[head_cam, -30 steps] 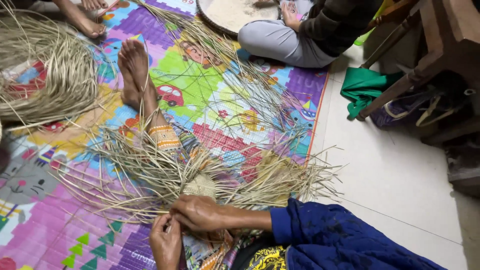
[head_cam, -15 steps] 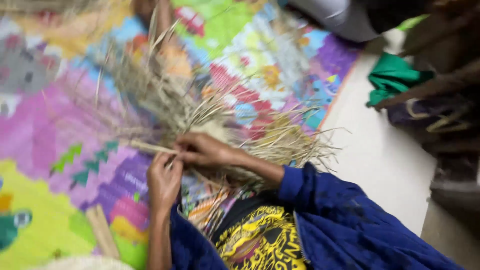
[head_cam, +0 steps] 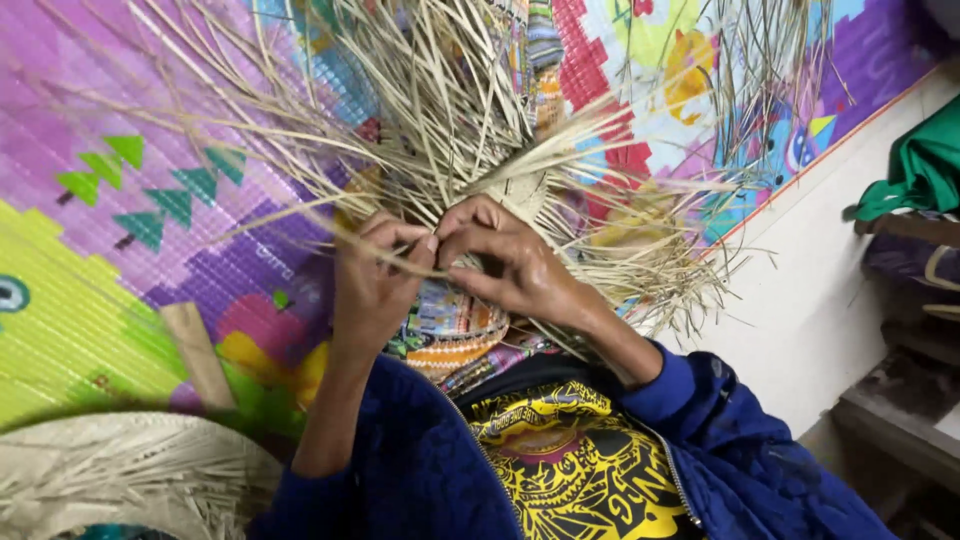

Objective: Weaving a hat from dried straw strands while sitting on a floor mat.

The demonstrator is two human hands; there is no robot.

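One large play mat, printed in purple, green, pink and yellow, covers most of the floor; a strip of pale floor runs along its right edge, with one green cloth bunched by dark wooden furniture there. On the mat lies one half-woven straw piece, its loose pale strands fanning out in all directions, too many to count, and crossing over the mat's pictures. A second woven straw piece sits at the lower left corner, with one flat wooden stick just beside it. Two hands work at the near edge of the first piece, above the person's lap, both in blue sleeves. The left hand has its fingers curled and pinching thin strands; the right hand meets it, fingers bent and pressed together on the same strands, hiding the weave beneath
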